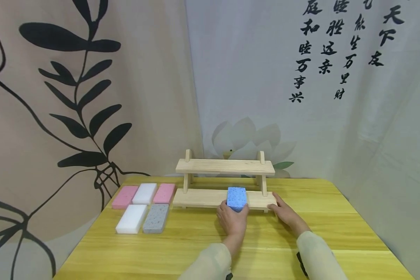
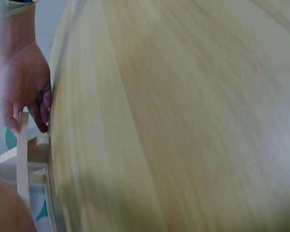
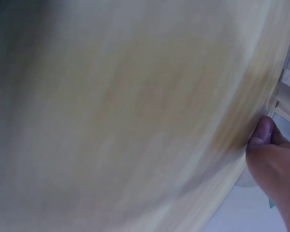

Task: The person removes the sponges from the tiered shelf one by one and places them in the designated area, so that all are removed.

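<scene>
In the head view my left hand (image 1: pixel 233 219) grips a blue sponge (image 1: pixel 237 197) by its sides, at the front of the lower board (image 1: pixel 199 197) of a two-tier wooden shelf. Whether the sponge touches the board is hard to tell. My right hand (image 1: pixel 288 214) holds the right end of that lower board, thumb in front and fingers at the end. In the left wrist view the left hand (image 2: pixel 7 208) shows only in part, and the sponge is out of sight. The right wrist view catches the right hand (image 3: pixel 275 162) at its right edge.
Left of the shelf lie several sponges on the wooden table (image 1: pixel 196 249): a pink one (image 1: pixel 125 196), a white one (image 1: pixel 145 193) and another pink one (image 1: pixel 164 193) behind, a white one (image 1: pixel 132 219) and a grey one (image 1: pixel 156 218) in front. A printed curtain (image 1: pixel 154 77) hangs behind.
</scene>
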The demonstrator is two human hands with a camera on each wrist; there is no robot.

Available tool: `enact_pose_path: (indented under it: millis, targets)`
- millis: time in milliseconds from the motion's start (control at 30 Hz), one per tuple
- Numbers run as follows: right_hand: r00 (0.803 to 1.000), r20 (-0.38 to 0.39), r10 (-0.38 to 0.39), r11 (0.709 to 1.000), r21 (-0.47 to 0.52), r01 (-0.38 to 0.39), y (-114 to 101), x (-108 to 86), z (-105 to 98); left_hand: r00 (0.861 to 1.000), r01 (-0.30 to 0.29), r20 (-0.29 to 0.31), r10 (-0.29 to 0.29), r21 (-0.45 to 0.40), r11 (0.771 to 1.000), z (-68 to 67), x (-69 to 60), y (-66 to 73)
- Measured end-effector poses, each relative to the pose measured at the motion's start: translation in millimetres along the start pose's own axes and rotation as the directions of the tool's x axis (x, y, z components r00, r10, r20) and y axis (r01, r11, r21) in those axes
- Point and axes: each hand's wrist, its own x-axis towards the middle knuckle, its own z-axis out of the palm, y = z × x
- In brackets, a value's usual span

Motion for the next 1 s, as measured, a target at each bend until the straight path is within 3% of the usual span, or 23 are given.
enact_pose_path:
  millis: [400, 700, 1000]
  targets:
    - [1.0, -0.012, 0.014, 1.0, -0.01, -0.014, 1, 0.7, 1, 0.997, -0.069, 0.043, 0.07, -0.027, 0.997, -15.2, 13.9, -3.9]
    - [1.0, -0.006, 0.022, 1.0, 0.004, -0.022, -1, -2.5, 1, 0.988, -0.099, 0.118, 0.105, -0.053, 0.994, -36.7, 23.9, -7.2]
    - [0.999, -0.003, 0.039, 0.999, 0.001, -0.039, -1, -2.3, 1, 0.974, -0.176, 0.137, 0.18, -0.041, 0.984, -55.6, 37.8, -16.1]
